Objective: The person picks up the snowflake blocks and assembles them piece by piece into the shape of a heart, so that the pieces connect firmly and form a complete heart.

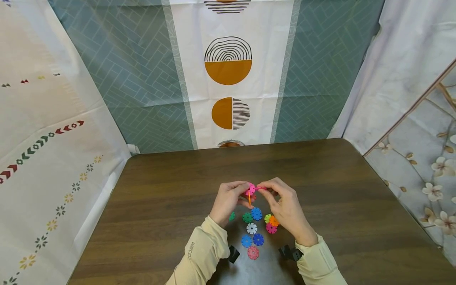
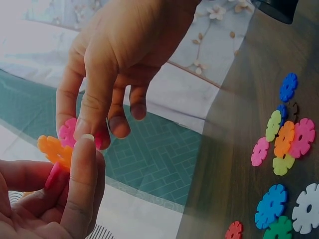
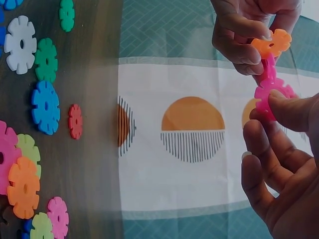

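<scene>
Over the table my left hand (image 1: 227, 201) holds notched plastic discs that are joined, an orange disc (image 2: 56, 152) slotted to a pink disc (image 1: 251, 189). Between thumb and fingers, my right hand (image 1: 286, 204) pinches another pink disc (image 3: 274, 92). In the right wrist view this disc meets the pink one below the orange disc, edge to edge. Fingertips of both hands nearly meet around the pieces and hide part of them. Below the hands lie a blue disc (image 1: 256, 214), a green disc (image 1: 247, 217) and a white disc (image 1: 251, 228).
Near my right forearm, a lime disc (image 1: 268, 218), an orange disc (image 1: 274, 221) and a magenta disc (image 1: 271, 228) lie close together. Nearer me are two blue discs (image 1: 258, 239) and a coral disc (image 1: 253, 253). Patterned cloths hang around the brown table (image 1: 160, 221).
</scene>
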Available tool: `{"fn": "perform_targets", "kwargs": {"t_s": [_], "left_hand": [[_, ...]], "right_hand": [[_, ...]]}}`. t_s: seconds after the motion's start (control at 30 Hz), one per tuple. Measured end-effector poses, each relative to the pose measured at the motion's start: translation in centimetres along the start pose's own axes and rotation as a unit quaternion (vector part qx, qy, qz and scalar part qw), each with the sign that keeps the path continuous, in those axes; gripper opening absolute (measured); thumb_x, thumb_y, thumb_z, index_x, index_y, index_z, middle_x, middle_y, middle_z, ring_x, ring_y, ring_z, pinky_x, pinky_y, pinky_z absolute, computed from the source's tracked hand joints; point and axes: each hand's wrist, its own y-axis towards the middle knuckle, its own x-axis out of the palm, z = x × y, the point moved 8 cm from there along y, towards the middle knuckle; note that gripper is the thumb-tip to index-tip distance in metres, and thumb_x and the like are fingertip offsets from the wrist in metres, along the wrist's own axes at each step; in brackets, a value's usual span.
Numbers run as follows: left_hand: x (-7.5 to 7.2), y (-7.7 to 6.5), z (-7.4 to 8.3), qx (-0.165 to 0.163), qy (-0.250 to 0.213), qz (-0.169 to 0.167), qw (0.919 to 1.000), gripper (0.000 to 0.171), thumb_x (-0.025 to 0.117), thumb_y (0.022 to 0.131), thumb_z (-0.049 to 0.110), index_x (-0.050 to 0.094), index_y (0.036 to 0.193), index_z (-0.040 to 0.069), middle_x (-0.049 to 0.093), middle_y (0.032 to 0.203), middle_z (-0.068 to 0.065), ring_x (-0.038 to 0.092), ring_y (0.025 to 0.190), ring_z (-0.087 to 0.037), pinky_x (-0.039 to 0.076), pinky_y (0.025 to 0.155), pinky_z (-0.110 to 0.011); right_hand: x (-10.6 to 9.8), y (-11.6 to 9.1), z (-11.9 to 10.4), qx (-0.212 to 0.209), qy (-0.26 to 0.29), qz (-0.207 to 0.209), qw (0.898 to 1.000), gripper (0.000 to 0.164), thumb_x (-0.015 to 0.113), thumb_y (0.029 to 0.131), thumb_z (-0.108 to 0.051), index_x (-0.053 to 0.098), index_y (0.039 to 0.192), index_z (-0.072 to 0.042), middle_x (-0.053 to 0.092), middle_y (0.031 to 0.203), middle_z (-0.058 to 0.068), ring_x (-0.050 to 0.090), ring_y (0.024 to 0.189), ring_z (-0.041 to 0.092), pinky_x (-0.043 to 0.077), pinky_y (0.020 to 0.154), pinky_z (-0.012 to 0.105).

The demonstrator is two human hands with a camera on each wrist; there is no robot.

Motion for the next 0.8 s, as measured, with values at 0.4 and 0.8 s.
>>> {"fn": "perform_targets", "kwargs": {"t_s": [0.4,0.8], "left_hand": [[0.2,0.0,0.1,-0.005,-0.003,-0.005,1.0,0.027,0.057,0.097,0.016,0.069,0.105,-0.007,0.066,0.085,-0.025,0.065,0.064,-0.021,0.059,0.064,-0.037],[0.7,-0.4,0.0,0.016,0.01,0.008,0.9998,0.024,0.058,0.098,0.014,0.069,0.103,-0.006,0.066,0.08,-0.023,0.064,0.057,-0.022,0.059,0.063,-0.036]], "right_hand": [[0.1,0.1,-0.4,-0.013,0.007,0.005,1.0,0.025,0.07,0.086,-0.006,0.071,0.107,-0.019,0.061,0.093,-0.011,0.06,0.077,0.012,0.054,0.069,0.02],[-0.1,-0.2,-1.2,-0.051,-0.021,0.044,0.997,0.03,0.071,0.082,0.007,0.073,0.102,-0.014,0.061,0.086,-0.003,0.054,0.067,0.006,0.052,0.058,0.021]]}}
